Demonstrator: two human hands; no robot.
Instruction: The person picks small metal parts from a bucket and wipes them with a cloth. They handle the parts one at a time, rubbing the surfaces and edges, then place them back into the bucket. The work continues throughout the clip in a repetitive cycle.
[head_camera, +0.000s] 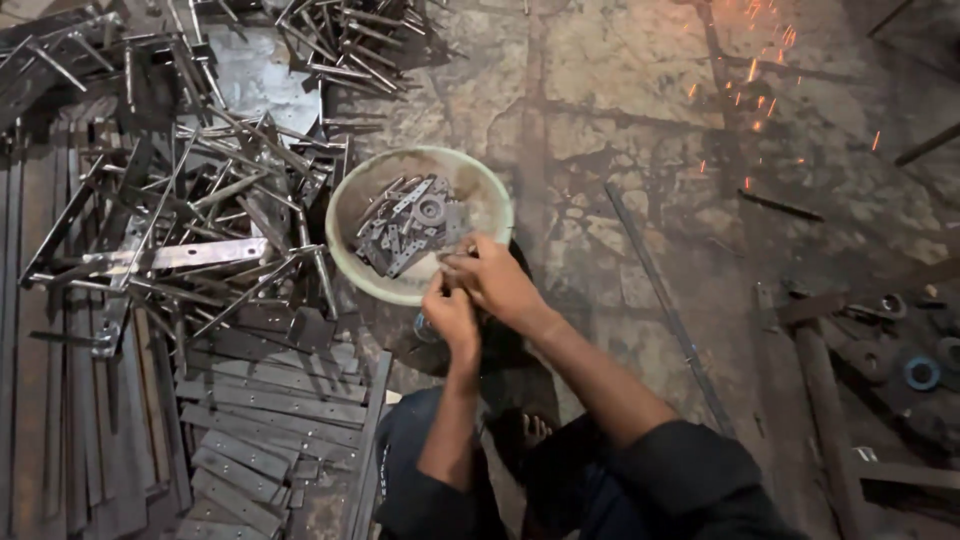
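Far left is a big messy heap of metal rods and strips (190, 200) spread over the floor (600, 90), with a long flat perforated bar (190, 254) lying across the middle of it. Below that, a bunch of flat steel plates (270, 420) laid side by side, some overlapping.

Next over is a round pale bowl (345, 235) sitting on the floor, with small flat metal pieces (405, 225) and a washer-looking ring piled inside.

Right at the bowl's near rim, both hands meet. The left hand (450, 315) and right hand (495, 280) are touching each other, fingers pinched in narrow around something small between them, too tiny and blurred to say what. It's held just above the bowl's edge.

A thin rod (665, 300) lies diagonally on the floor to the right of the arms. Orange sparks (755, 95) are scattered up in the top right, and at the far right edge there are dark metal parts (880, 350) plus a blue ring (921, 373).
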